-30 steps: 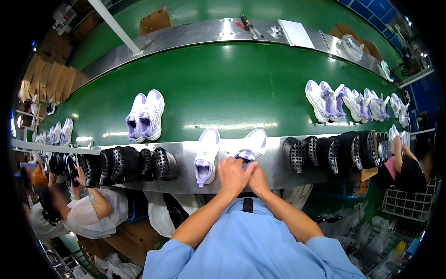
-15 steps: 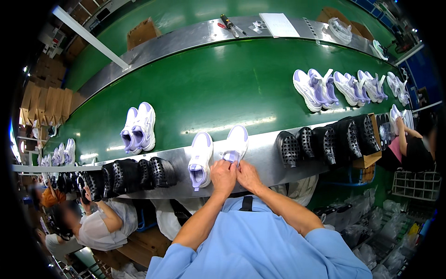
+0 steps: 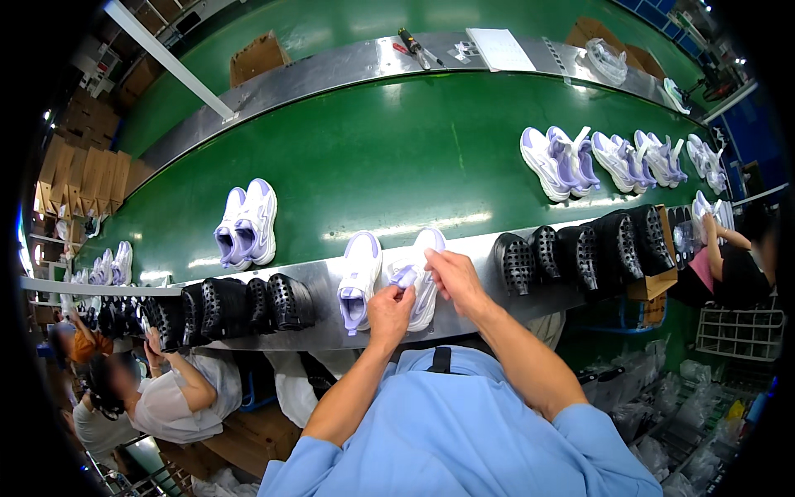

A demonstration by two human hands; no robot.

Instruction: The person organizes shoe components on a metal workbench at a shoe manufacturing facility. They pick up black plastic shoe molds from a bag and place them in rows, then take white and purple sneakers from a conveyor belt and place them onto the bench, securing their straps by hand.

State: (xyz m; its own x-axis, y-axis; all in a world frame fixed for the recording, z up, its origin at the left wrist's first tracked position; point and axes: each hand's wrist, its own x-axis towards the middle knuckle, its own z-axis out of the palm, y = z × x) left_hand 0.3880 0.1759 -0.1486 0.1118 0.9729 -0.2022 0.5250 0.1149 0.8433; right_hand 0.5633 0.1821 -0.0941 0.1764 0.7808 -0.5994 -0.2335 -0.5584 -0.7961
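In front of me a pair of white and lavender sneakers stands on the metal ledge, toes pointing away. My left hand [image 3: 391,313] is closed, its fingertips gripping the opening of the right-hand sneaker [image 3: 423,308]. My right hand [image 3: 455,282] is raised at that sneaker's right side. Its fingers are curled together above the front part, and what they may pinch is too small to make out. Close by on the left, the other sneaker [image 3: 359,277] stands untouched, its lavender lining showing.
Another sneaker pair [image 3: 247,224] sits on the green belt [image 3: 397,157] at left; several more [image 3: 551,161] stand at right. Black studded shoe forms line the ledge on both sides [image 3: 290,305] [image 3: 586,257]. Beyond lie a screwdriver [image 3: 410,41] and paper [image 3: 499,50]. Co-workers [image 3: 178,398] are at left and right.
My right hand has left its place beside my left hand and moved up and right, over the sneaker's front. My left hand stays at the opening.
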